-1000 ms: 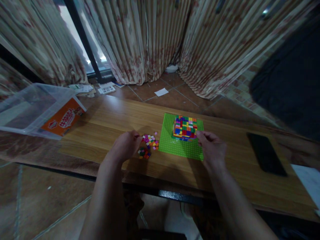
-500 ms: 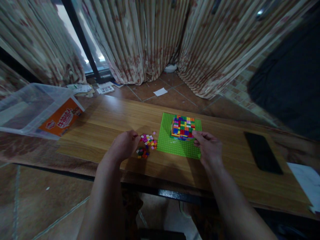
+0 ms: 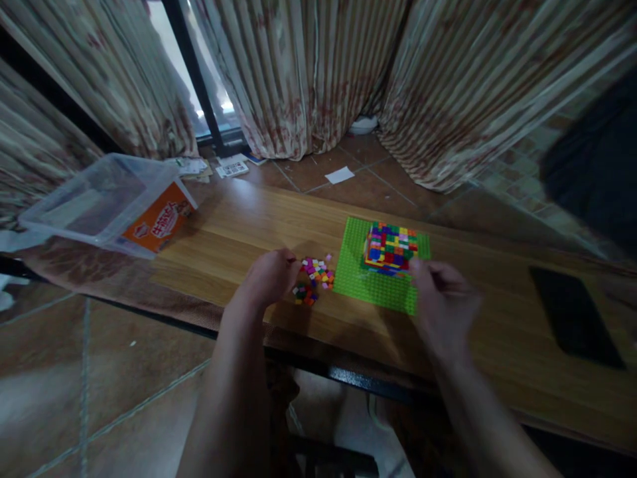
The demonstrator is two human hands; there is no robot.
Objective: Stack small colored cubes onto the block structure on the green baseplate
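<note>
A block of stacked toy bricks in many colours stands on a green studded baseplate. My right hand, blurred, has its fingers curled and its thumb at the block's near right corner; whatever is in the fingertips is hidden. Left of the baseplate lies a pile of loose small bricks, pink, white and orange among them, with a darker cluster of bricks just nearer to me. Beside these, my left hand is closed in a pinch. A reddish bit shows at its fingertips, too small to identify.
A clear plastic bin with an orange label stands at the wooden table's left end. Toward the right lies a flat black, phone-like slab. Curtains hang beyond, and papers lie on the tiled floor.
The whole view has shifted, so the table and bricks appear further right. My right hand has turned slightly and blurred near the block's corner. The left hand keeps its pinch beside the loose bricks.
</note>
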